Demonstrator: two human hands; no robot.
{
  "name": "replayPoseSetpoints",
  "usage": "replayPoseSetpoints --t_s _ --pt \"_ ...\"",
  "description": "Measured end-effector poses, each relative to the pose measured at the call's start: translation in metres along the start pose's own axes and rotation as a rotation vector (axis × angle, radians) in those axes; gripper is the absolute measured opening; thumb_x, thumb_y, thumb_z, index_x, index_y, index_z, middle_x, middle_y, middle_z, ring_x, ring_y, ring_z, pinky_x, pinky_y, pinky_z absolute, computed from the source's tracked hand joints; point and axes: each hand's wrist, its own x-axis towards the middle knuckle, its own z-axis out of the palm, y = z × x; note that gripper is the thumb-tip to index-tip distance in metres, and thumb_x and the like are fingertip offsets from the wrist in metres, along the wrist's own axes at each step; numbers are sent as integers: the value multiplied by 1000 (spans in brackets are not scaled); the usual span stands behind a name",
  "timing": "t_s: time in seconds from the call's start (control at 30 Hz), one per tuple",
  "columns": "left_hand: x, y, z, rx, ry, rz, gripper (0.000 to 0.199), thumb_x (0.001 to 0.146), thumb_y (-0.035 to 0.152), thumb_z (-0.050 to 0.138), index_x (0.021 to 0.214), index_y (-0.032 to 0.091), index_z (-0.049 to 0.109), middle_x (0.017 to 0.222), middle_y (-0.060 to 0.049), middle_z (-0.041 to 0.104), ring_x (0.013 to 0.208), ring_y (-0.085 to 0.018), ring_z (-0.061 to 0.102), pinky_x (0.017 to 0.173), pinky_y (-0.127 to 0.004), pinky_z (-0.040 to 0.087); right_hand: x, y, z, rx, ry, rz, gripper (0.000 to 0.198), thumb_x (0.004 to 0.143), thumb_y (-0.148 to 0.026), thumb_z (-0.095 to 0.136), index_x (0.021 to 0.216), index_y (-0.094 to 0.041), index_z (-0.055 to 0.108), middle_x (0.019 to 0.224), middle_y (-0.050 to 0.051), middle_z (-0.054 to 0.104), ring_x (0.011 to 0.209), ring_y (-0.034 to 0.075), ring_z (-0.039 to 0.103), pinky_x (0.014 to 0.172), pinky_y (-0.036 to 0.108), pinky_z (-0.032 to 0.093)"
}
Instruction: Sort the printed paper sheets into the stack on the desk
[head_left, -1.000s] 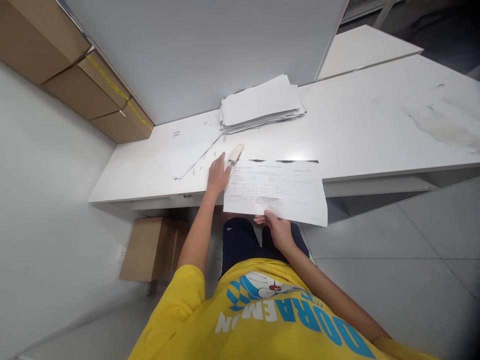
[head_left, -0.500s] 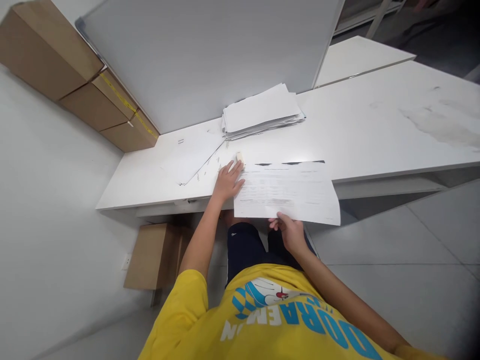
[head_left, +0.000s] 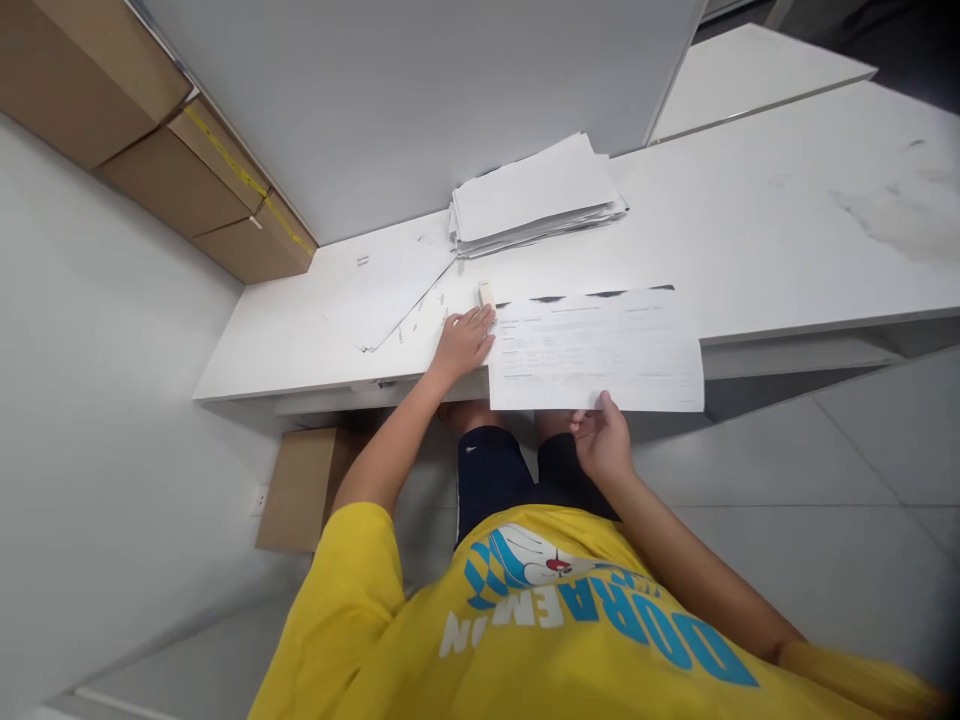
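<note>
A printed sheet of paper (head_left: 592,345) lies partly on the white desk, its near edge sticking out past the desk front. My right hand (head_left: 606,440) pinches that near edge, thumb on top and fingers below. Left of the sheet, my left hand (head_left: 463,343) rests on the desk with fingers stretched out and nothing gripped. Its fingertips are at the near end of a small off-white block (head_left: 487,294), which looks like an eraser. Dark patches show along the sheet's far edge.
Behind the sheet stands a thick stack of papers (head_left: 536,200). Another white sheet (head_left: 390,290) lies to the left, with small dark scraps beside it. Cardboard boxes (head_left: 210,190) line the left wall, and a whiteboard (head_left: 420,100) stands at the back. Another box (head_left: 296,490) is under the desk.
The printed sheet has slid right and slightly away from me, with my right hand still on its edge. Its right side looks flatter. The view has shifted a little.
</note>
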Motion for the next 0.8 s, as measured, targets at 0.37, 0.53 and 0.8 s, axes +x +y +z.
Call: replayPoseSetpoints --t_s 0.37,0.53,0.8 --pt "15 -23 -8 -41 209 103 38 96 17 41 126 19 62 134 -12 65 129 -24 58 104 -43 47 48 -63 29 -206 8 -314 51 72 -51 77 65 -25 34 42 -8 43 38 8 44 41 22 37" --pt "14 -28 2 -42 244 -115 46 97 23 43 142 18 51 148 -11 54 142 -27 45 115 -46 41 68 -137 72 -286 -100 -485 40 71 -46 79 67 -22 47 48 -8 45 38 7 43 40 22 38" --pt "14 -26 11 -44 155 -218 28 97 19 44 110 18 68 109 -10 74 109 -25 69 96 -41 55 3 -219 114 -281 -588 -593 28 69 -41 86 71 -17 71 58 1 62 34 12 46 30 28 36"
